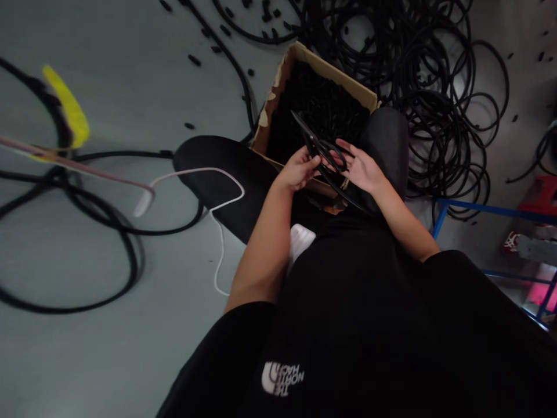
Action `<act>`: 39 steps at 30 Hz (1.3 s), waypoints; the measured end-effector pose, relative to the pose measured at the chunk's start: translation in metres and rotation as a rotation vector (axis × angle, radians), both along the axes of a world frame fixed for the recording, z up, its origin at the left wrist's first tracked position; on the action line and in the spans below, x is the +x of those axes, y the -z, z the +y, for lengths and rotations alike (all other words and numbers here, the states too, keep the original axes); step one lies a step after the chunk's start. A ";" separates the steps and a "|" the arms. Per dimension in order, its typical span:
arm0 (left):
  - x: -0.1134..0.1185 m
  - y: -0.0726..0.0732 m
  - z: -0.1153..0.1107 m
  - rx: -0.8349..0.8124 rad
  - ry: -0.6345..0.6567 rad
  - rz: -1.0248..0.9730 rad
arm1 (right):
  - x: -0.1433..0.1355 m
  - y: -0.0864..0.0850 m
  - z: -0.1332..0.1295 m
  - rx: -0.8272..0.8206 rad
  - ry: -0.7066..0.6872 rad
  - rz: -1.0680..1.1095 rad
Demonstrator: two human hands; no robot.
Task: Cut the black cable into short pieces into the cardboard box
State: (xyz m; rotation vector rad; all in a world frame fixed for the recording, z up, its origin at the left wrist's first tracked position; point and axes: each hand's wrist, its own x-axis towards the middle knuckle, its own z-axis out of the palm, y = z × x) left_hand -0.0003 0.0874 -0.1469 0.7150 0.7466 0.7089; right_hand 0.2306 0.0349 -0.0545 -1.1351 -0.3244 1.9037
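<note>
Over the near edge of an open cardboard box (285, 72), my left hand (300, 168) is closed, thumb and fingers pinching a bundle of thin black looped strips (319, 145). Whether the strips are rubber or cable cannot be made out. My right hand (364, 168) is beside the bundle, palm turned up and fingers stretched apart, with some of the loops against or just in front of its fingertips. A heap of small black pieces (322, 96) fills the box, which stands between my knees.
Black hoses or cables (418, 69) lie in a large tangle at the back right. Wider black loops (130, 255) and a blurred yellow piece (67, 107) are at left. A white cord (221, 244) runs by my leg. A blue metal frame (491, 210) stands at right.
</note>
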 end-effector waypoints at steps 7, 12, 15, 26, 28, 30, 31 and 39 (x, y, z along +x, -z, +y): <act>-0.003 0.005 0.003 -0.008 0.001 -0.035 | 0.031 -0.036 0.001 0.244 0.208 0.022; 0.001 -0.005 0.002 0.010 -0.021 -0.035 | 0.044 -0.043 0.006 0.455 0.078 -0.238; 0.005 -0.009 0.004 0.006 -0.098 0.004 | 0.049 -0.045 0.006 0.505 -0.136 -0.647; 0.012 0.013 0.013 -0.080 -0.414 0.175 | 0.024 -0.064 -0.019 0.576 -0.571 -1.443; 0.014 0.015 0.012 -0.082 -0.415 0.191 | 0.022 -0.063 -0.019 0.547 -0.469 -1.276; 0.016 0.019 0.012 -0.058 -0.414 0.194 | 0.021 -0.064 -0.020 0.497 -0.380 -1.108; 0.016 0.020 0.012 -0.041 -0.413 0.195 | 0.020 -0.065 -0.020 0.468 -0.330 -1.020; 0.026 0.020 0.018 -0.039 -0.431 0.206 | 0.021 -0.034 -0.016 0.164 0.074 -0.103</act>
